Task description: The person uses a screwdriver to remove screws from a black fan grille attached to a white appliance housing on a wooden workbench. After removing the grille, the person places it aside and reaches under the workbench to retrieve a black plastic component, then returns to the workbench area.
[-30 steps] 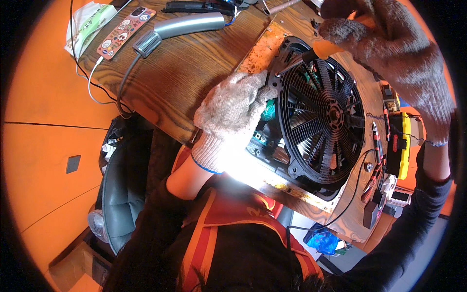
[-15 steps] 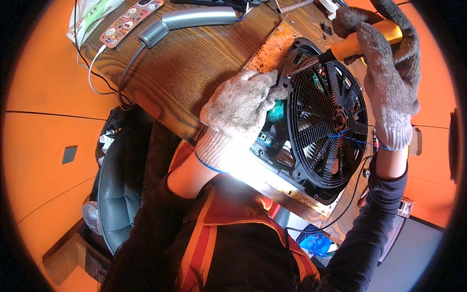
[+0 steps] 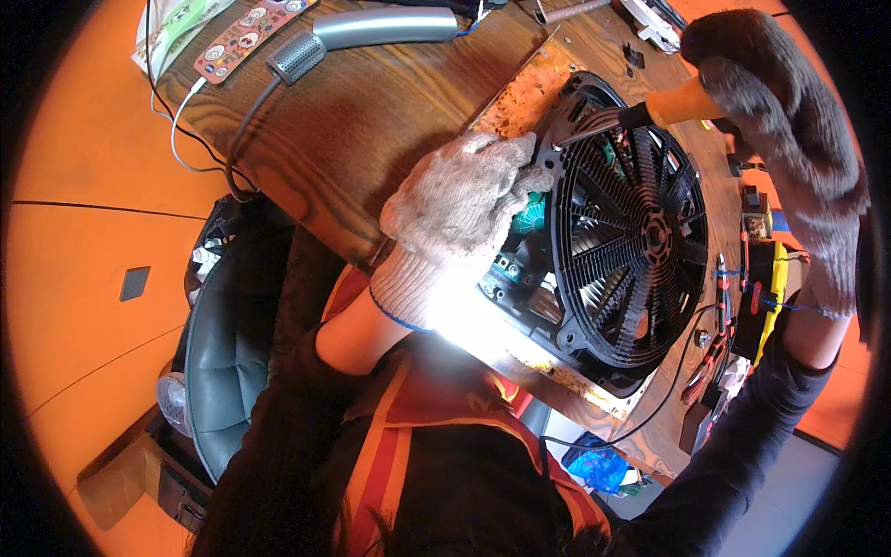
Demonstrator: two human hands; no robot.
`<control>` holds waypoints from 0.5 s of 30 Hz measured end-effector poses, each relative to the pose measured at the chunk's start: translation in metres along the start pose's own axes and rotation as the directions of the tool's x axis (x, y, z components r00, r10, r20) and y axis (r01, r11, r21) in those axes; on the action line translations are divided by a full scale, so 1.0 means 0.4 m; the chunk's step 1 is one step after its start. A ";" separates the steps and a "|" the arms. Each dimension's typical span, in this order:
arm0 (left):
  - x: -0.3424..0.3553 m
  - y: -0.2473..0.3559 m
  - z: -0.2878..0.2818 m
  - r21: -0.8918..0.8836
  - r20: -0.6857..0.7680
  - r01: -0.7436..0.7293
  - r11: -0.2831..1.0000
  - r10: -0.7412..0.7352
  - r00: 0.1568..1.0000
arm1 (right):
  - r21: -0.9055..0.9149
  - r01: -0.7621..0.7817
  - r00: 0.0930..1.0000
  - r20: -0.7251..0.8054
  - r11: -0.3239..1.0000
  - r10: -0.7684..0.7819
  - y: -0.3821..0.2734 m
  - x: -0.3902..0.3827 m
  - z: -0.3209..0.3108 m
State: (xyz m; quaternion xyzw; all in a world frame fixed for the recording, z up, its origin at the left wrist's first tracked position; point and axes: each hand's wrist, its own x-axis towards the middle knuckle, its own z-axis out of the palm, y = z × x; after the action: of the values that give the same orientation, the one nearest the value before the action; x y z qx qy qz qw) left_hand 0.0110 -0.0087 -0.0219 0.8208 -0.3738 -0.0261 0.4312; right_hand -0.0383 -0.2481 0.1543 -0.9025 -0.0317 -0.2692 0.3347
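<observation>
Nearest is the person's red apron (image 3: 422,395) with orange bands, worn over dark sleeves. To the left stands a dark green padded chair (image 3: 227,381); to the right, below the surface's edge, lies a blue plastic bag (image 3: 599,464).

On the wood-grain surface (image 3: 362,135) rests a rust-marked metal panel (image 3: 524,97), its near edge partly lost in a bright glare. The black cooling fan (image 3: 657,237), with a round ribbed grille, sits tilted over this panel, and a teal round part (image 3: 529,215) shows in the gap on its left.

The left hand (image 3: 461,200), in a pale knit glove, lies against the left side of the fan's frame, fingers bent at a mounting lug; whether they pinch it I cannot tell. The right hand (image 3: 780,107), gloved too, is closed round the yellow handle of a screwdriver (image 3: 677,102), whose shaft slants down leftward, its tip at the same lug, just beside the left fingertips.

Right of the fan lie red-handled pliers (image 3: 705,369) and a black and yellow case (image 3: 768,297). Far left are a silver tubular device (image 3: 385,28), a phone in a patterned case (image 3: 246,42) on a white cable (image 3: 181,111), and a green and white packet (image 3: 178,28).
</observation>
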 end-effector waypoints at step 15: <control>-0.006 0.009 0.004 -0.111 -0.043 0.038 0.993 -0.043 0.998 | 0.061 -0.014 0.989 0.149 0.998 0.005 -0.012 -0.003 0.090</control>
State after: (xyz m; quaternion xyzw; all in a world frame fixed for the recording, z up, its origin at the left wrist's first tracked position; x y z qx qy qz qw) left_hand 0.0068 -0.0097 -0.0212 0.8036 -0.3453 -0.0369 0.4833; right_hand -0.0239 -0.2220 0.1337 -0.9095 -0.0606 -0.1982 0.3603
